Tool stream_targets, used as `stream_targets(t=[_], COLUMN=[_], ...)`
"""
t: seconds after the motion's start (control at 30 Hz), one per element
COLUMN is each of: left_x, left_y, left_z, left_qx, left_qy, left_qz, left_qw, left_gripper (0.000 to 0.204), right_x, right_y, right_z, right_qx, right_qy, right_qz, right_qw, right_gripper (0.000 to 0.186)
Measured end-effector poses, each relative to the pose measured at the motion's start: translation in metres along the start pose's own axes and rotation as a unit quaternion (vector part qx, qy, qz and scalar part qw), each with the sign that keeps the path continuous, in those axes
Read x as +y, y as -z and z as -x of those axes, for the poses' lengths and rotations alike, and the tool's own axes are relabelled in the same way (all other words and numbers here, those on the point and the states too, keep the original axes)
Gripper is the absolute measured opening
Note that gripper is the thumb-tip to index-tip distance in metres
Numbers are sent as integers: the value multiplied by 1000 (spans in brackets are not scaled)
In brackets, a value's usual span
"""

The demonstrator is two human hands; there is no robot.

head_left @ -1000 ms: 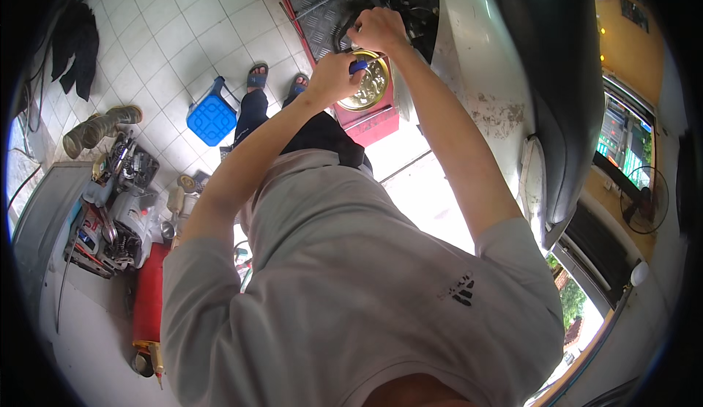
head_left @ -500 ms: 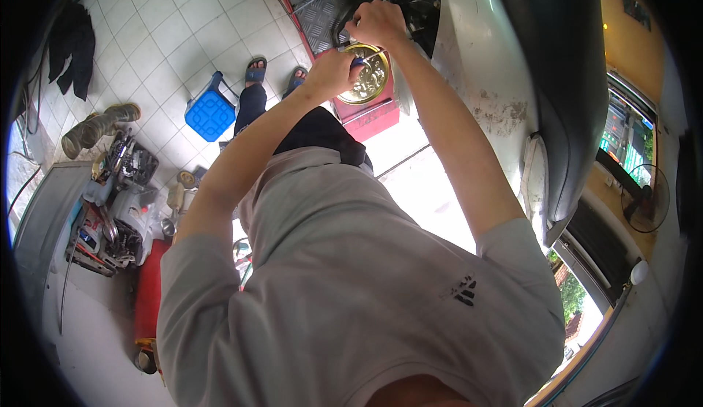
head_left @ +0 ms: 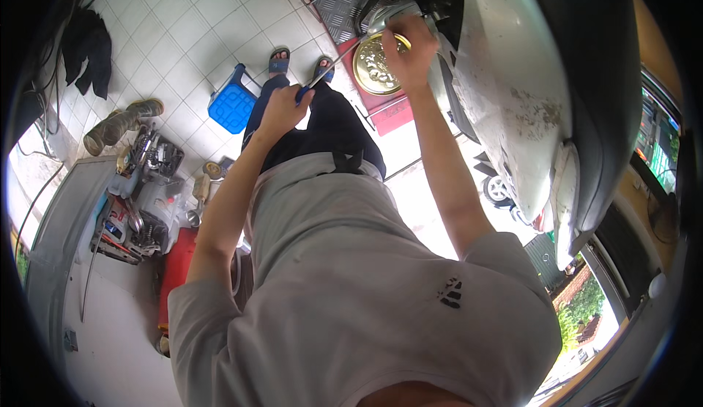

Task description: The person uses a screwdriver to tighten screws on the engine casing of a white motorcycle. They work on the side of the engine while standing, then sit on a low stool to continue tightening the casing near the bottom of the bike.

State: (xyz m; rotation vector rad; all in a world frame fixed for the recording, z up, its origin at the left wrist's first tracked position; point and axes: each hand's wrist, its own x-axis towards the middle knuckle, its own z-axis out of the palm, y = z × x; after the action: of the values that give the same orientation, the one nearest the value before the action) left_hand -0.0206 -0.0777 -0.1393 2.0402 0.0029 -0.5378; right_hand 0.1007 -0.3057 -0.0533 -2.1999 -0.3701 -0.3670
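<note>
Left hand: its fingers wrap the blue handle of a screwdriver, over the dark trousers.
Screwdriver: slants up and rightward, shaft pointing toward the left side of the gold dish; I judge it light and stiff, the bare steel slicker than the handle, so the handle is the place to grip.
Right hand: above the dish's right side, fingers curled; from where I stand I can't tell whether they clamp anything.
Gold dish: rests on a red stand; probably thin, light metal, smooth to touch, best held by opposite sides of its rim.
Round about: a scuffed white panel rightward, a blue stool leftward on tiles.
</note>
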Motion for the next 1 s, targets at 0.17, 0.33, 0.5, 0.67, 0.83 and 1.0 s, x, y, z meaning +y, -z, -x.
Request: stream_targets(t=[0.17, 0.33, 0.5, 0.67, 0.83, 1.0], left_x=[-53, -70, -81, -56, -61, -22], left_y=[12, 15, -2, -9, -31, -34], left_z=[53, 68, 97, 98, 102, 92], left_qx=[38, 0, 44, -6, 59, 50], left_qy=[99, 174, 172, 300, 258, 262], left_qz=[-61, -127, -162, -100, -89, -19], left_qw=[992, 976, 971, 949, 960, 963], left_gripper=[33, 36, 38, 36, 35, 34], right_x=[76, 235, 262, 286, 273, 235], right_y=[-39, -77, -102, -110, -111, -103], right_z=[147, 253, 255, 267, 254, 238], right_qx=[-88, -224, -327, -318, -368, -104], right_qy=[-317, -447, -413, -461, -468, -699], right_qz=[8, 175, 257, 241, 271, -230], right_qw=[944, 848, 810, 792, 757, 669], right_gripper=[10, 25, 28, 25, 20, 11])
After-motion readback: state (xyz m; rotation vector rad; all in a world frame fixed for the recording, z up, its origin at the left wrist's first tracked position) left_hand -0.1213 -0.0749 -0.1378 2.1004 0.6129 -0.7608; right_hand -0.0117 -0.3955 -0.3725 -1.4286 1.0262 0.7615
